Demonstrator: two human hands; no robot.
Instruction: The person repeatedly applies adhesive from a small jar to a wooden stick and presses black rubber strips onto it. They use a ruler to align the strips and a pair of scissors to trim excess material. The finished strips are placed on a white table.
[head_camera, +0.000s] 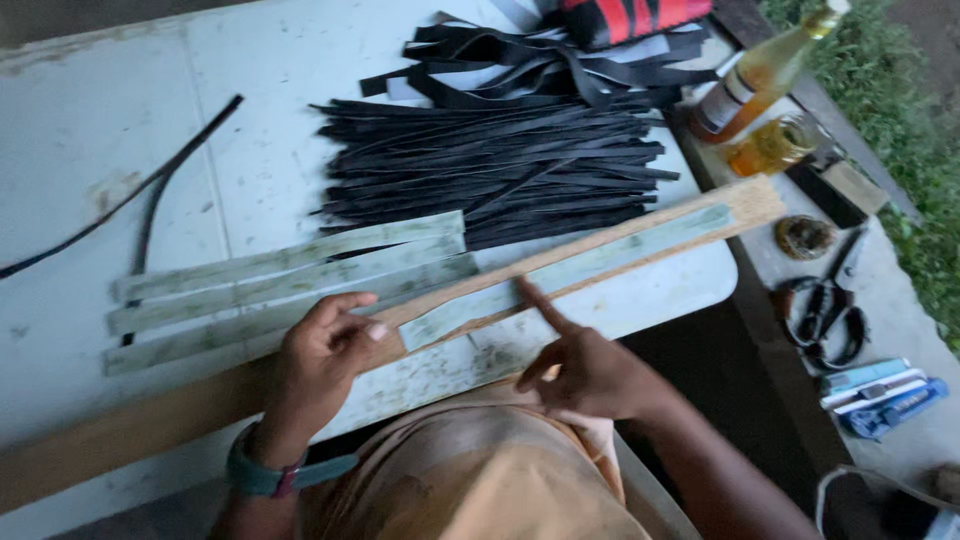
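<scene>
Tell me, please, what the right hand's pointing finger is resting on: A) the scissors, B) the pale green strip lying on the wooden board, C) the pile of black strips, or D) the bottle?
B: the right hand stretches its index finger onto the pale green strip that lies along the wooden board, while the left hand rests near that strip's other end.

Dim bluish daylight, slight blur
</scene>
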